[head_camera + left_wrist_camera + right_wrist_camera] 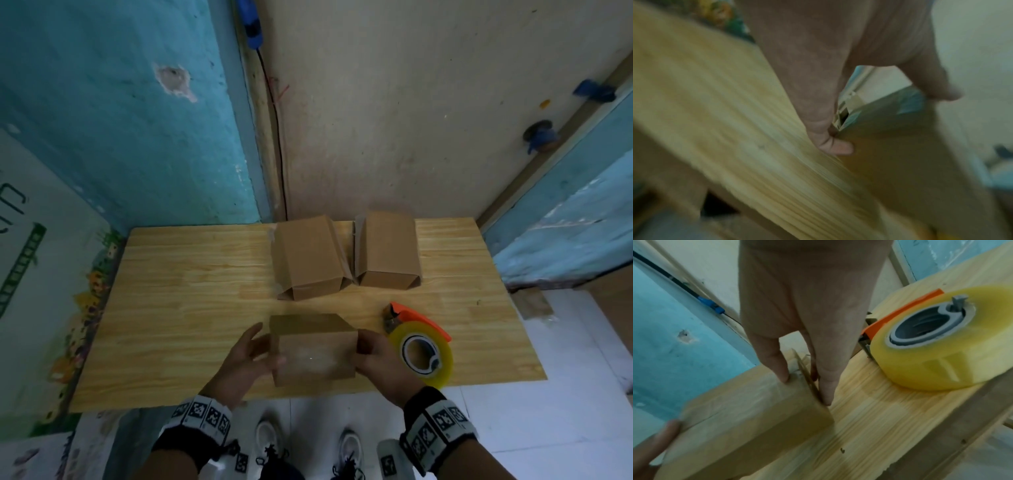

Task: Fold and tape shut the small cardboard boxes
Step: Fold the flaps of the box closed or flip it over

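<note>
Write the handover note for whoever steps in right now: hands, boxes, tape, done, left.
Left hand: holds the left end of the near box, fingers bent around it.
Right hand: pinches the box's right end, thumb on top, fingers down the side.
Near box: at the table's front edge, clear tape on its top face.
Tape dispenser: lying free, right of the right hand.
Two other boxes: side by side at the back; whether they are taped cannot be told.
Done: near box folded, top taped.
Left: check its ends, then the back pair.
</note>
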`<state>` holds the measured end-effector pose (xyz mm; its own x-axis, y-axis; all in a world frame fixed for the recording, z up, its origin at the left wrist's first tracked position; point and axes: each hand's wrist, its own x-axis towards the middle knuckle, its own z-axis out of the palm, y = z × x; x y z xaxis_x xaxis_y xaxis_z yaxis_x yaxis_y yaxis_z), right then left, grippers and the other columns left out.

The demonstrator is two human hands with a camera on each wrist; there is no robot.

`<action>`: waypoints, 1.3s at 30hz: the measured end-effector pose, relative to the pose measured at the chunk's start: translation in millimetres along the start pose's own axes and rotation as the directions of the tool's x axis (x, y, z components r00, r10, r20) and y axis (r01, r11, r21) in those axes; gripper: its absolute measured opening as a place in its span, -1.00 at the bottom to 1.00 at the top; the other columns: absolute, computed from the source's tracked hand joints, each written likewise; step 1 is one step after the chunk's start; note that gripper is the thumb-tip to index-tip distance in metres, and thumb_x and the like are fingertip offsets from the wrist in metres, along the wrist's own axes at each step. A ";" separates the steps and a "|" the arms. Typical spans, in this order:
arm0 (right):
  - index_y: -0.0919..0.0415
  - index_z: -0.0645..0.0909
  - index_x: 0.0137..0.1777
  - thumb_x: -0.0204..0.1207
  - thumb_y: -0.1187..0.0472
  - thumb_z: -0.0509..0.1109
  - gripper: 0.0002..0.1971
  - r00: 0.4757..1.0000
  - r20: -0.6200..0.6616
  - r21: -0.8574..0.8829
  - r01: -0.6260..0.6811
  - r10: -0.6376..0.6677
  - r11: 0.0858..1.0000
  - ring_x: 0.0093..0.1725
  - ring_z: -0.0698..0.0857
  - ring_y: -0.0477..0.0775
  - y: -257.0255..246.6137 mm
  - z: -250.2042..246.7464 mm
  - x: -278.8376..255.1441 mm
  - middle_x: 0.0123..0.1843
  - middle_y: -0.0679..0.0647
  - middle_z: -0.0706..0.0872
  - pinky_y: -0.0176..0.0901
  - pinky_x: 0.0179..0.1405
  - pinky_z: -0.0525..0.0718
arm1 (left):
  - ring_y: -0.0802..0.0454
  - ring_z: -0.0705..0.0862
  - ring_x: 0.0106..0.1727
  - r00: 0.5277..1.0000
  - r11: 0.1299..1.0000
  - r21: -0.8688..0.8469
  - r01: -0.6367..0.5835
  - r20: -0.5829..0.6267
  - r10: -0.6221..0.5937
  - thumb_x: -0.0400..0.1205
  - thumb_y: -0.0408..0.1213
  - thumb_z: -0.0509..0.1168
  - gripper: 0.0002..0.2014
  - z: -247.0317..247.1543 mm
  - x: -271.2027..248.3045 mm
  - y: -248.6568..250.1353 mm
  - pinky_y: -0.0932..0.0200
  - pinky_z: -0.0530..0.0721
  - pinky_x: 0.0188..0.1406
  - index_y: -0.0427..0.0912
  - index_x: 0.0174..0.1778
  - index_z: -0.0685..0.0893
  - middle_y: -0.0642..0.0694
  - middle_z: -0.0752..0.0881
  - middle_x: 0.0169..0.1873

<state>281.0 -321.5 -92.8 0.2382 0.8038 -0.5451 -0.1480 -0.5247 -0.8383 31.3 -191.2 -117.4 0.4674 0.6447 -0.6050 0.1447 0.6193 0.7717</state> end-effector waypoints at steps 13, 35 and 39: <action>0.11 0.71 0.29 0.69 0.17 0.45 -0.79 0.991 0.037 0.352 -0.132 0.127 0.927 0.03 0.89 0.01 -28.8 52.5 -9.2 0.08 -0.03 0.91 -0.09 -0.02 0.82 | 0.21 0.62 0.45 0.946 0.899 0.301 -0.319 0.164 0.281 0.33 -0.23 0.74 -0.23 14.2 -9.1 5.8 0.24 0.64 0.36 0.10 0.44 0.57 0.08 0.67 0.40; 0.02 0.54 0.58 0.79 0.24 0.34 -0.61 0.997 -0.055 0.102 0.067 -0.062 0.992 0.32 0.80 0.04 2.3 106.1 9.7 0.35 -0.03 0.82 0.03 0.36 0.76 | 0.03 0.79 0.27 0.997 0.992 0.115 -0.048 0.069 0.040 0.74 -0.39 0.34 -0.62 -24.1 -6.1 -0.6 -0.05 0.72 0.34 0.16 0.38 0.63 0.05 0.83 0.24; -0.05 0.46 0.64 0.85 0.24 0.21 -0.59 0.994 0.089 0.024 0.067 -0.069 0.997 0.46 0.71 0.04 2.6 136.4 39.4 0.46 -0.03 0.76 0.02 0.51 0.65 | -0.02 0.79 0.25 0.996 0.994 0.077 -0.081 -0.031 0.083 0.74 -0.43 0.31 -0.59 -64.8 -4.7 8.5 -0.04 0.78 0.20 0.05 0.45 0.59 -0.02 0.82 0.25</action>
<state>159.1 -252.9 -117.3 0.1610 0.8598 -0.4845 -0.1546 -0.4629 -0.8728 -26.1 -159.9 -120.8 0.4502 0.7077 -0.5444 0.1736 0.5288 0.8308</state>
